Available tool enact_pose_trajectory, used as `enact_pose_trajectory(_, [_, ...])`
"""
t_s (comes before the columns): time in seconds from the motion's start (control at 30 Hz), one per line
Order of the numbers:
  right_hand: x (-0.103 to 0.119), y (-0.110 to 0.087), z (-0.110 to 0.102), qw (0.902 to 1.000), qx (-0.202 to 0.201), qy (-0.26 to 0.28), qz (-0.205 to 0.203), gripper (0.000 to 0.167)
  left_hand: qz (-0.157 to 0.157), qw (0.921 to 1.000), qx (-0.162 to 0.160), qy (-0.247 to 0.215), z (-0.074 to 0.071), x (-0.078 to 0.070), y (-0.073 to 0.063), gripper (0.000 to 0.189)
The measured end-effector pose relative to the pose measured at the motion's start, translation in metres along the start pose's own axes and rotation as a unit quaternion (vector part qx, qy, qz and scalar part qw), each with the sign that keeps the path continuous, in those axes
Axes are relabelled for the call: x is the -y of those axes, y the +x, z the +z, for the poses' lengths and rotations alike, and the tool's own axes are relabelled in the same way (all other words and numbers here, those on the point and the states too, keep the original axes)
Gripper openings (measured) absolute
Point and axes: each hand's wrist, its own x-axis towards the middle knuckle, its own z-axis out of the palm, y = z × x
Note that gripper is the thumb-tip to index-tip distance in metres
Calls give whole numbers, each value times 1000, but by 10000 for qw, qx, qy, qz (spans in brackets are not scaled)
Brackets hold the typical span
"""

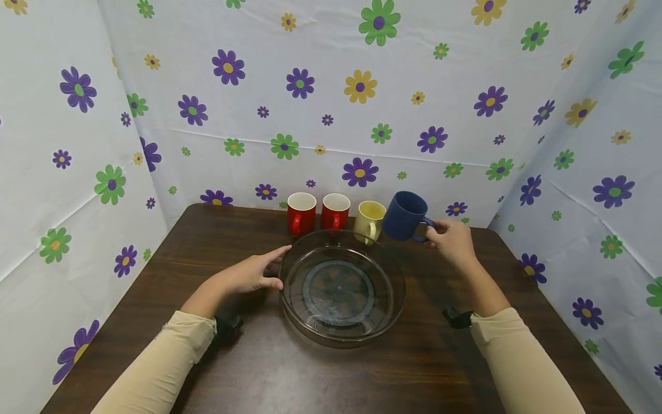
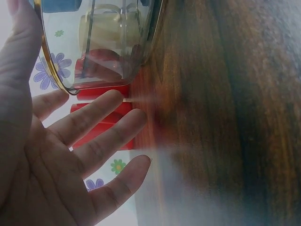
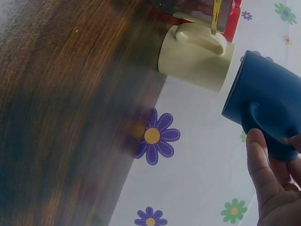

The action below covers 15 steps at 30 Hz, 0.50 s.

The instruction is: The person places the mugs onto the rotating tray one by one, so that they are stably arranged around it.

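A blue mug point(image 1: 400, 218) hangs by its handle from my right hand point(image 1: 452, 241); in the right wrist view the mug point(image 3: 265, 94) is lifted off the table and tilted. Its handle is pinched between my thumb and fingers. My left hand point(image 1: 247, 273) is at the left rim of a clear glass bowl point(image 1: 338, 333), fingers spread and fairly straight. In the left wrist view the left hand's fingers point(image 2: 110, 141) reach past the bowl's rim point(image 2: 54, 75). A pale yellow mug point(image 1: 369, 217) stands behind the bowl, left of the blue one.
Two red mugs, the left one point(image 1: 301, 213) and the right one point(image 1: 335, 211), stand in a row with the yellow mug along the back of the dark wooden table point(image 1: 233, 368). A flower-print white sheet point(image 1: 320, 103) hangs behind and at both sides.
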Motion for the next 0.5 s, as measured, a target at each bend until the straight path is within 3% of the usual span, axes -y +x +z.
enact_pose_trajectory(0.5, [14, 0, 5, 9990, 358, -57, -251, 29, -98, 9999, 60, -51, 0, -1, -1, 95])
